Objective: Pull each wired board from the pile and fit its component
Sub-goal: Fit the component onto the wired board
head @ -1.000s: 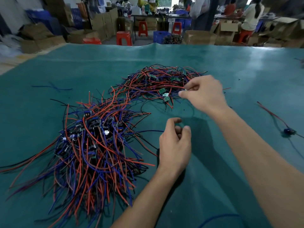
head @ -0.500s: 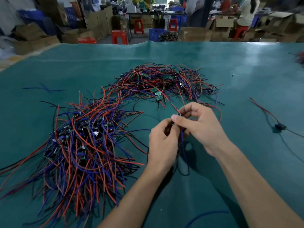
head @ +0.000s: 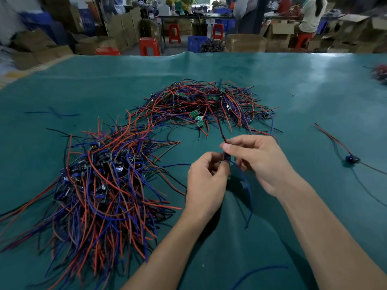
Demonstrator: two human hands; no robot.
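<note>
A pile of small green boards with red, blue and black wires lies on the green table cover ahead of me. A second, larger heap of wired boards with dark components spreads at the left. Between my hands, over the cover's middle, is one wired board; its red wire runs up toward the far pile and its blue wire hangs down. My right hand pinches the board from above. My left hand pinches it from below; the component itself is mostly hidden by fingers.
A single wired piece with a dark blue part lies apart at the right. A loose blue wire lies at the far left, another near the front edge. Red stools, cardboard boxes and seated people stand beyond the table.
My right hand drew a wired board out of the far pile and brought it toward me. My left hand rose to meet it, and both now pinch the board together.
</note>
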